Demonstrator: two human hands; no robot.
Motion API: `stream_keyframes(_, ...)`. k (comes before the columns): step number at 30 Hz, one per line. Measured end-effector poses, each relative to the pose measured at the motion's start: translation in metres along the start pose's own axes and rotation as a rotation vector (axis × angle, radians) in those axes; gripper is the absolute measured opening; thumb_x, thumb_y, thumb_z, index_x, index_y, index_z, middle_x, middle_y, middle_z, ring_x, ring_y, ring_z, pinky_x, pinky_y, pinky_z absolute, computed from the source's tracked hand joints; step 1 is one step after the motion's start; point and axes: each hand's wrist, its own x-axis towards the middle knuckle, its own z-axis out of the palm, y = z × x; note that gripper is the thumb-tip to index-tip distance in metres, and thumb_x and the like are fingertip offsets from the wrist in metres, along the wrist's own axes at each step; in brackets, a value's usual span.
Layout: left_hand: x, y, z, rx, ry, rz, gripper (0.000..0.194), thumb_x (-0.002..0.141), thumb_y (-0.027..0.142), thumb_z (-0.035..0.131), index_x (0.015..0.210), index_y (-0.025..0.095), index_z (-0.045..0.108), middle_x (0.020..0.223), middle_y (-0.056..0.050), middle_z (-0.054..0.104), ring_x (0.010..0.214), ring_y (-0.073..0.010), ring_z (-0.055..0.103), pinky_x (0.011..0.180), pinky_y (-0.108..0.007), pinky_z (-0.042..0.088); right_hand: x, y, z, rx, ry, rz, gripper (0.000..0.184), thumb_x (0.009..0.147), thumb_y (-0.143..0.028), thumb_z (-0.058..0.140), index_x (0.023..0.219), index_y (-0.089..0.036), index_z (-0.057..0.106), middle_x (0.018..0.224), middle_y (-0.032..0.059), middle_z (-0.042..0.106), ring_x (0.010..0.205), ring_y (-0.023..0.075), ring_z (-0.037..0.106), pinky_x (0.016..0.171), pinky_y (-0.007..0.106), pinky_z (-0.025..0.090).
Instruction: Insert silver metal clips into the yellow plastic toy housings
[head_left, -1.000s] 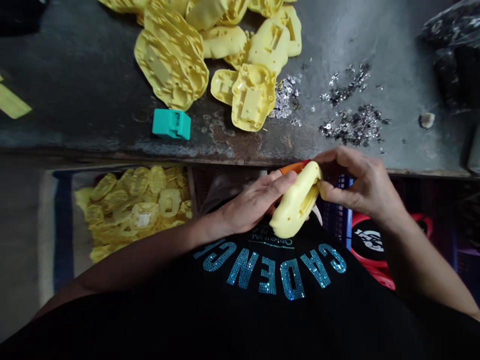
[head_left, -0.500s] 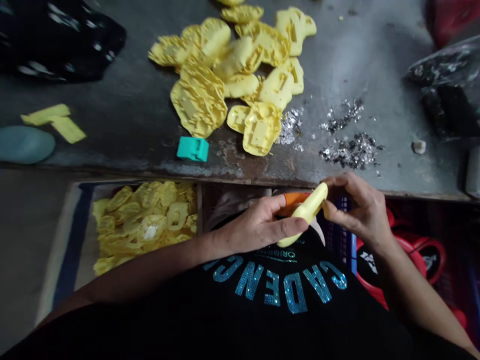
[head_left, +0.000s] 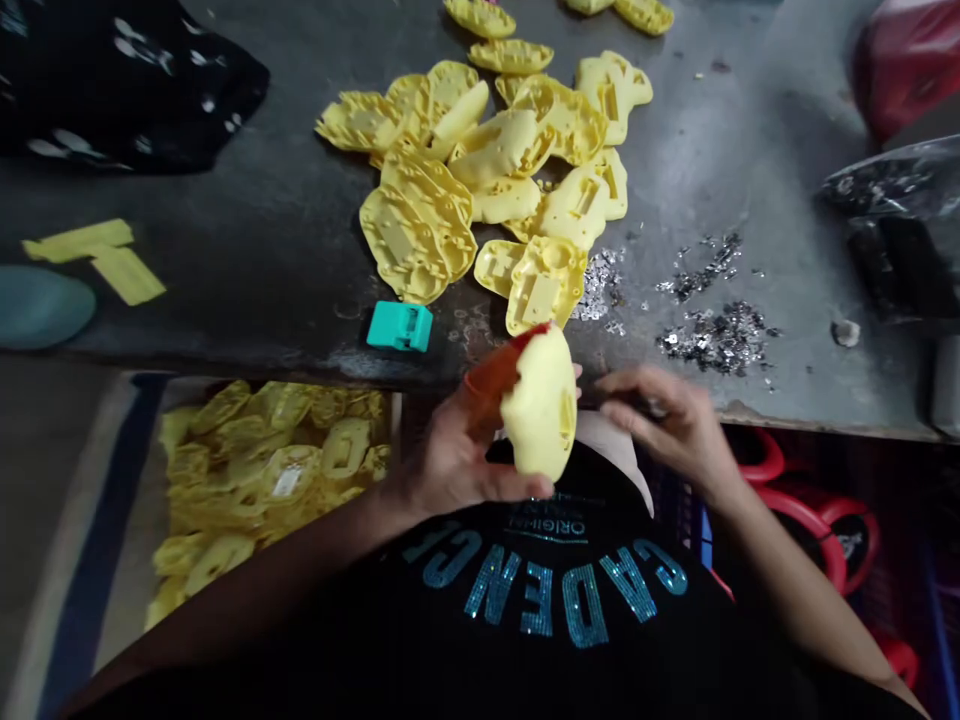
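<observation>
Shell [head_left: 538, 420] (yellow plastic) now gripped by left hand [head_left: 454, 455] alone by counter [head_left: 262, 270] near edge, so left bears it; my right hand [head_left: 684, 425] came off, curled, can't tell if holding anything.

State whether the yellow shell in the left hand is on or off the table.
Off: the left hand grips the yellow shell, its lower end clear of the table.

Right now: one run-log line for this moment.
left grip: holds yellow shell | right grip: apart from shell, contents unclear | small metal pieces, teal block: on table
</observation>
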Motion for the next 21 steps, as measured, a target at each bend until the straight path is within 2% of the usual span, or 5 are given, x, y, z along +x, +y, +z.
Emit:
stream_keyframes(2,0.004,0.003,-0.003,-0.095,0.025,-0.08,0.097,0.083,0.043,0.106,0.168,0.036,0.061,0.16,-0.014,0.076,0.138,-0.0358,0.08,0.108,-0.045,0.07,0.016,0.008,-0.022,-0.493,0.208,-0.115,0.015,0.11,-0.039,0.074,0.107,-0.03,0.087,0.106,0.0061,0.085,0.101,0.0285,0.072,0.096,0.047,0.051)
stream_keyframes(5,0.019,0.011,-0.003,-0.166,0.132,-0.268,0.086,0.081,0.042,0.107,0.156,0.029,0.067,0.155,-0.014,0.078,0.132,-0.0338,0.082,0.1,-0.037,0.071,0.041,0.022,-0.037,-0.838,0.265,-0.151,0.017,0.111,-0.035,0.07,0.111,-0.031,0.086,0.107,0.0064,0.083,0.105,0.031,0.066,0.096,0.048,0.042)
stream_keyframes(11,0.036,0.027,-0.006,-0.185,0.4,-0.198,0.093,0.074,0.05,0.11,0.153,0.026,0.068,0.153,-0.013,0.079,0.127,-0.036,0.083,0.092,-0.037,0.072,0.061,0.027,-0.022,-0.896,0.204,-0.155,0.016,0.111,-0.035,0.069,0.111,-0.03,0.084,0.105,0.0063,0.081,0.108,0.0313,0.063,0.096,0.046,0.039)
stream_keyframes(15,0.016,0.026,-0.008,-0.237,0.33,-0.217,0.064,0.099,0.054,0.092,0.153,0.025,0.074,0.146,-0.01,0.085,0.125,-0.0293,0.085,0.101,-0.034,0.071,0.041,0.023,-0.035,-0.783,0.107,-0.176,0.018,0.113,-0.031,0.065,0.113,-0.029,0.083,0.105,0.0054,0.083,0.103,0.0282,0.068,0.094,0.045,0.043)
stream_keyframes(21,0.001,0.01,0.006,-0.283,0.224,-0.162,0.061,0.11,0.071,0.07,0.15,0.026,0.08,0.146,-0.012,0.085,0.116,-0.0289,0.087,0.079,-0.028,0.071,0.057,0.036,-0.086,-0.877,0.366,-0.059,0.024,0.111,-0.03,0.065,0.123,-0.033,0.086,0.123,0.0074,0.085,0.119,0.0348,0.071,0.101,0.053,0.044)
